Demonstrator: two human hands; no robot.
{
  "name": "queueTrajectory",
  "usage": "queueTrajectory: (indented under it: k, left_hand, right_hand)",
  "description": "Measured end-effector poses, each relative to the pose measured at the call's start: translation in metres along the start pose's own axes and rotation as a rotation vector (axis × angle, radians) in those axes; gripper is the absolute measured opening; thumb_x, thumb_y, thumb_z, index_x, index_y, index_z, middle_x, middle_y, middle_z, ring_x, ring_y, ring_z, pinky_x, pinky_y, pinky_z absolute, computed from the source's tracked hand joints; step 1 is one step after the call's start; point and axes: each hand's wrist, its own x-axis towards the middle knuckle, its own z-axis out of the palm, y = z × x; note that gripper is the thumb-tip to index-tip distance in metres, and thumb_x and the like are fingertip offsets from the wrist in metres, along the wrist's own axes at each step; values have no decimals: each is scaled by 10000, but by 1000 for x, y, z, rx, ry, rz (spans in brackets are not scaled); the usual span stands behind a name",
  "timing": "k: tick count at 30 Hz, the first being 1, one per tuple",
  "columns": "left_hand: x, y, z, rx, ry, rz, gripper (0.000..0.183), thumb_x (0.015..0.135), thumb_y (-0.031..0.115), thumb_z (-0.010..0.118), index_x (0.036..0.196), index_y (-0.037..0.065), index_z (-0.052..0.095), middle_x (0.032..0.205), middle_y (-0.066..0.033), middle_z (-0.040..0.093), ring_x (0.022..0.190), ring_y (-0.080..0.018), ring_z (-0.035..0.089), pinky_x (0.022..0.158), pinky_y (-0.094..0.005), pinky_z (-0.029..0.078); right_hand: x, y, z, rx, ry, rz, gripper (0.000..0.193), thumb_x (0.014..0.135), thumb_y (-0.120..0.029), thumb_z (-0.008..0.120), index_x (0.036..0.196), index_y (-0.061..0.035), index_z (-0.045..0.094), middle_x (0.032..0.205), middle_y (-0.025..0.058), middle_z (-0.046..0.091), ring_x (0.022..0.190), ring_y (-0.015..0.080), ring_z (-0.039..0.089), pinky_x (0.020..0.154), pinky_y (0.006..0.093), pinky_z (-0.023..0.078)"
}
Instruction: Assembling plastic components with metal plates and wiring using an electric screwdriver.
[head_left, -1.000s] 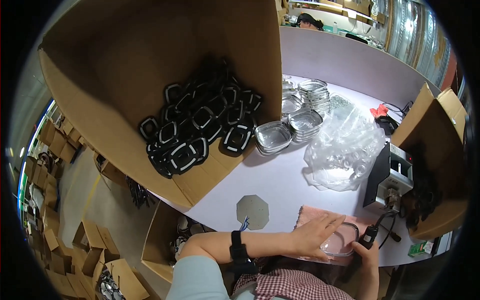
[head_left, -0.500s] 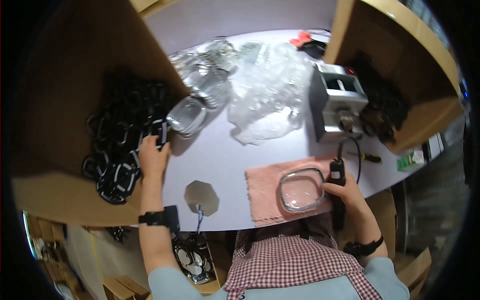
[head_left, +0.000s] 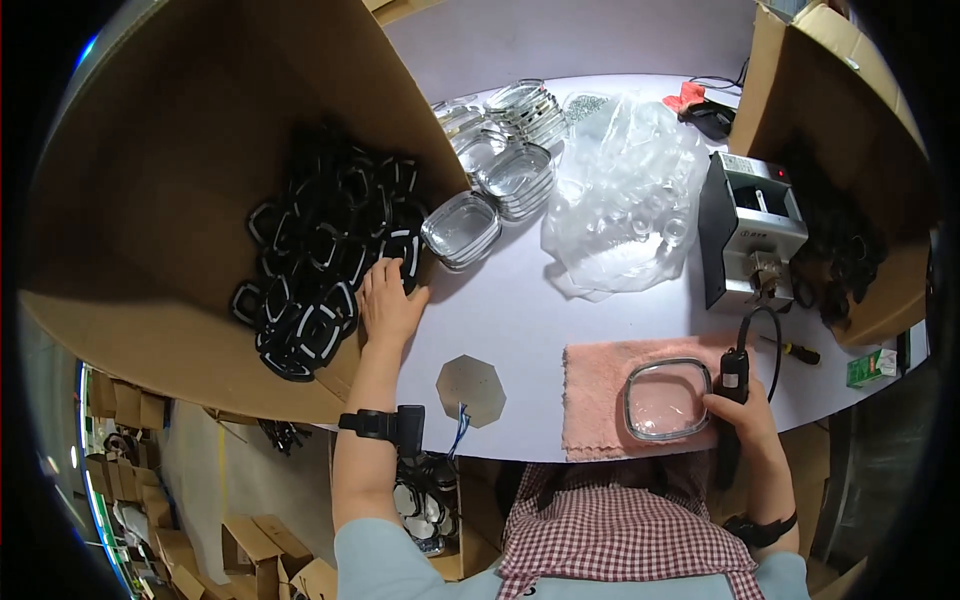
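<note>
My left hand reaches into the big cardboard box at the left. Its fingers rest on the lower end of a black rounded frame, the thumb on the right side. Several similar black frames lie heaped there. My right hand is wrapped round a black handheld tool with a cord from its top; I cannot make out its kind. That thumb reaches the rim of a clear rounded-square lid with a grey edge. The lid lies flat on a pink cloth.
Stacked clear lids stand beside the left box. Clear plastic bags lie behind, near a grey machine. At the right are a screwdriver, a small green-white box and another cardboard box. An octagonal plate lies near the front edge.
The view has shifted, so everything sits farther right in the picture. Both hands keep nearly the same places relative to the frames, the tool and the lid.
</note>
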Motion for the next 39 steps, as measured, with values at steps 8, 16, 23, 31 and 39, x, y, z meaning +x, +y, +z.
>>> queueTrajectory:
  k: [8,16,23,31,39]
  left_hand:
    - [-7,-19,-35,-139,-83,-154,393,882,281,720,1136,-4,626,1176,-148,646,1092,-322,628,924,-426,524]
    - [-40,1,-73,-1313,-21,-684,254,1010,223,637,1155,25,703,1014,-39,727,832,-83,671,718,-254,569]
    - [-55,87,-98,-1575,-299,-468,257,1013,210,632,1118,-6,721,921,-28,732,764,-81,690,686,-251,592]
    - [-54,153,-103,-1670,-554,-304,305,1023,209,623,1136,-62,704,894,-45,719,742,-82,679,654,-245,596]
    - [-53,175,-101,-1680,-813,-294,314,1019,220,621,1149,-55,697,906,-43,716,759,-90,689,667,-252,605]
  right_hand:
    - [4,6,0,-32,-5,-10,249,768,-140,812,910,-35,636,784,-18,582,702,101,550,641,271,448]
    - [9,12,-6,-15,8,-27,252,751,-134,820,899,-24,649,783,-6,604,698,115,563,647,282,456]
    - [-1,1,0,-13,20,-5,241,765,-150,812,893,-31,646,783,-12,597,689,107,557,639,270,441]
    - [1,3,0,-21,17,-20,239,791,-150,819,908,-37,643,786,-24,587,694,98,547,631,263,443]
    - [-2,2,-4,-27,-15,42,252,790,-169,805,932,-39,642,807,-16,600,714,98,555,647,266,452]
